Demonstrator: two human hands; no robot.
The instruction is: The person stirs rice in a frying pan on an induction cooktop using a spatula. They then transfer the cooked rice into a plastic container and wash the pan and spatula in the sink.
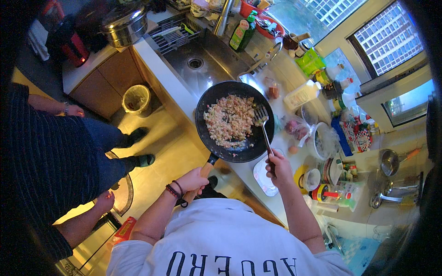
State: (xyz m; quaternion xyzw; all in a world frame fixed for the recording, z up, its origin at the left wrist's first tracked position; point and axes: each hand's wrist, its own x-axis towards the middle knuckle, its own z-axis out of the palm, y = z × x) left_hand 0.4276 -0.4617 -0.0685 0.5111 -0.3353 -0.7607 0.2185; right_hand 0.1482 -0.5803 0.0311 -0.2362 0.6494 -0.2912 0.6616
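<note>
My left hand (195, 181) grips the wooden handle (206, 169) of a black frying pan (221, 87), which I hold up over the counter's edge by the sink. Fried rice, or a similar crumbly mix (229, 119), covers much of the pan's bottom. A slotted metal spatula (261, 115) rests its blade in the pan at the right side of the food. Around the spatula's dark handle, my right hand (280, 168) is closed. Below that hand, partly covered, lies a white plate with a patterned rim (264, 177).
Beyond the pan is a steel sink (210, 70) with a green dish soap bottle (242, 32). Bottles, a white bowl (316, 141) and an egg (293, 149) crowd the counter at right. Another person (51, 148) stands at left, near a trash bin (136, 100).
</note>
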